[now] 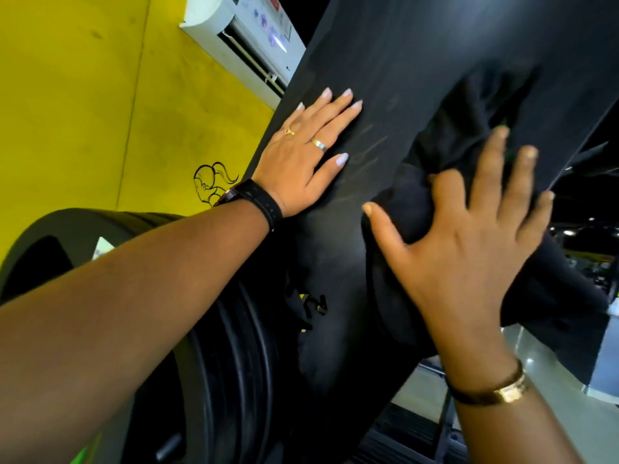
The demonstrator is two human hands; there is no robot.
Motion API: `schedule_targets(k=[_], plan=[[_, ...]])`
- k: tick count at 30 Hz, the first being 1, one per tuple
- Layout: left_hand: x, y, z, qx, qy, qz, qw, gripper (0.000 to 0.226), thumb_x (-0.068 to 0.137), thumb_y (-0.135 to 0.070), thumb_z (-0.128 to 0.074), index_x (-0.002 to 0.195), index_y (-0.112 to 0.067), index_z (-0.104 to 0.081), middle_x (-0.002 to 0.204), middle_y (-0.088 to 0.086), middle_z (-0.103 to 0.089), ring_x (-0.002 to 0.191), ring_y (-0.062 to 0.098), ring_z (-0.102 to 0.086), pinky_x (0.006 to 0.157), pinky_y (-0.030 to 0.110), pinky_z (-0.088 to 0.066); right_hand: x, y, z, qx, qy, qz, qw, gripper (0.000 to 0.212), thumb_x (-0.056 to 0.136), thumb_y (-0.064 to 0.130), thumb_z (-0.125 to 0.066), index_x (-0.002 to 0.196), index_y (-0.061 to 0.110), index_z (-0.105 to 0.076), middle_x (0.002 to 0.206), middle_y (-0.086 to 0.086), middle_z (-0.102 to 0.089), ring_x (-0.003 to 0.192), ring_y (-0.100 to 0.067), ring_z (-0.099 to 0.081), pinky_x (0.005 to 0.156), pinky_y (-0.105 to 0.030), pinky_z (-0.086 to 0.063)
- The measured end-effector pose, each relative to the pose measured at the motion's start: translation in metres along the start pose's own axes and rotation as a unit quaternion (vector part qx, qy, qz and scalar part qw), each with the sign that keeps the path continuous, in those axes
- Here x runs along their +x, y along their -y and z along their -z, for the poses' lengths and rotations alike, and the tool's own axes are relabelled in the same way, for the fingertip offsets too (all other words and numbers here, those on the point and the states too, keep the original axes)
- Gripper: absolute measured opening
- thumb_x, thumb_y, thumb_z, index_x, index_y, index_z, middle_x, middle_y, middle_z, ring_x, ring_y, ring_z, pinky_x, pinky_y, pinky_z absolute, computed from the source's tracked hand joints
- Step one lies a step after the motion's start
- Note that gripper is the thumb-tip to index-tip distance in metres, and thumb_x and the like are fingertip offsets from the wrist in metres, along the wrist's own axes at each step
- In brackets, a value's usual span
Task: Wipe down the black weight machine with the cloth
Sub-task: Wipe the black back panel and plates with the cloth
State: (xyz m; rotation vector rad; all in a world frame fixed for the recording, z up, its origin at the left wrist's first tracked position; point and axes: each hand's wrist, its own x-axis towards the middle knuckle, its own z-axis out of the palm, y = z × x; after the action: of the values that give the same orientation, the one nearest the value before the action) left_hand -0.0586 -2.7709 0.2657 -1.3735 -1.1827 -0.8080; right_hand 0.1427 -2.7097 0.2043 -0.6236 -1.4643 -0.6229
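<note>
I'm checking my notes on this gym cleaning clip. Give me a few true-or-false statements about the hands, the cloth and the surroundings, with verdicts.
1. The right hand presses a dark cloth against the black weight machine. True.
2. The left hand holds a spray bottle. False: it rests flat on the machine and holds nothing.
3. The wall beside the machine is yellow. True.
4. The cloth is white. False: it is dark, almost black.

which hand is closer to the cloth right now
Right. The right hand presses on the black cloth, fingers spread over it. The left hand lies flat on the bare panel of the weight machine, to the cloth's left and not touching it.
</note>
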Motion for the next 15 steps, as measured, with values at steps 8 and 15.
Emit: schedule_targets(k=[8, 15], plan=[[-0.003, -0.005, 0.011, 0.066, 0.096, 0.004, 0.993, 0.060, 0.102, -0.037, -0.028, 0.153, -0.008, -0.020, 0.161, 0.011, -0.017, 0.149, 0.028, -0.013, 0.119, 0.039, -0.010, -0.115, 0.036, -0.023, 0.004, 0.062, 0.128, 0.990, 0.057, 0.071, 0.048, -0.064, 0.118, 0.018, -0.051, 0.151, -0.015, -0.037, 0.140, -0.031, -0.030, 0.112, -0.053, -0.015], [-0.049, -0.025, 0.085, 0.144, 0.376, 0.080, 0.912, 0.072, 0.101, -0.052, -0.022, 0.154, -0.016, 0.009, 0.162, 0.003, 0.012, 0.149, 0.015, 0.006, 0.120, 0.033, -0.006, -0.126, 0.037, -0.020, -0.028, 0.065, 0.111, 0.991, 0.089, 0.079, 0.049, -0.055, 0.154, 0.025, -0.016, 0.156, -0.007, -0.030, 0.141, -0.026, -0.029, 0.113, -0.051, -0.012]])
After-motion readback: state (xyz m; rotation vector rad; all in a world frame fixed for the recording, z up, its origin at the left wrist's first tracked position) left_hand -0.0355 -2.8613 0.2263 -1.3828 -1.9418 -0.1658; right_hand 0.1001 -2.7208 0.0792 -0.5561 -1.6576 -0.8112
